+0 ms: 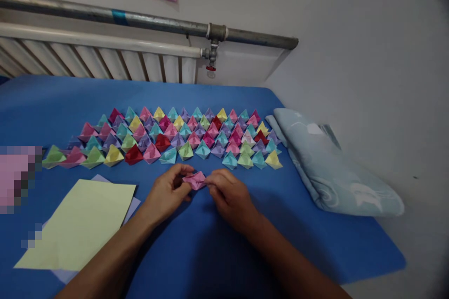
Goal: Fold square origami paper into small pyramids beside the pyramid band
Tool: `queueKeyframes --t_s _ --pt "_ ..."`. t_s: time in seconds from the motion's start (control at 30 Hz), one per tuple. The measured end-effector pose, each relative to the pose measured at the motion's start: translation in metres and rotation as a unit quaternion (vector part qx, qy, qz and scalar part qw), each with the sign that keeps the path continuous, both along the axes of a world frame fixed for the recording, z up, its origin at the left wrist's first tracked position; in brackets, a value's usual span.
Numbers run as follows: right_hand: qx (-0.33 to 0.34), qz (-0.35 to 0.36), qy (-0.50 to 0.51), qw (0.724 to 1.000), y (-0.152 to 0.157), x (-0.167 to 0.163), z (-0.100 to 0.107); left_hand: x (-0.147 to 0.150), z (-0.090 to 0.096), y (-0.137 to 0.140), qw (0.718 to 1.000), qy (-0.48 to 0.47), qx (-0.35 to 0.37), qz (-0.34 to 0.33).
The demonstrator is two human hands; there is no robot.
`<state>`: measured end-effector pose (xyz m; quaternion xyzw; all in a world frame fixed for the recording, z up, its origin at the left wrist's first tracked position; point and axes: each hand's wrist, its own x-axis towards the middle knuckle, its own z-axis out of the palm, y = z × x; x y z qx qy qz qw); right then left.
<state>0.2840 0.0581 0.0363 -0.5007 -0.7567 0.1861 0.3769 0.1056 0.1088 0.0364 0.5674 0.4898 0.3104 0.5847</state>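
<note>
A small pink folded paper boat [195, 180] is held between my two hands, just above the blue surface. My left hand [172, 186] pinches its left end between thumb and fingers. At the boat's right end, my right hand [232, 196] is closed on the tip with thumb and forefinger. Just beyond my hands stand several rows of folded paper boats [185, 150] in green, blue, purple, yellow, red and pink.
Light yellow-green paper sheets [84, 224] lie on purple ones at the left. A folded pale blue cloth [333, 173] rests at the right by the wall. Behind the blue table surface [224, 98] are a white radiator [105, 63] and a metal pipe [157, 21].
</note>
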Motion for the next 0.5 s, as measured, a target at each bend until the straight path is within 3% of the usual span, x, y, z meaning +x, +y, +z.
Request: queueKeyframes --t_s 0.1,0.2,0.5 --pt "0.005 0.01 0.0 1.0 0.0 0.002 0.002 -0.006 0.006 0.005 1.0 -0.003 -0.002 0.009" --pt "0.014 0.03 -0.009 0.999 -0.001 0.002 0.003 -0.011 0.009 0.009 0.999 0.006 0.039 0.012" --pt "0.019 0.077 -0.007 0.997 -0.004 0.002 0.004 -0.015 0.004 0.008 0.986 0.057 0.111 -0.115"
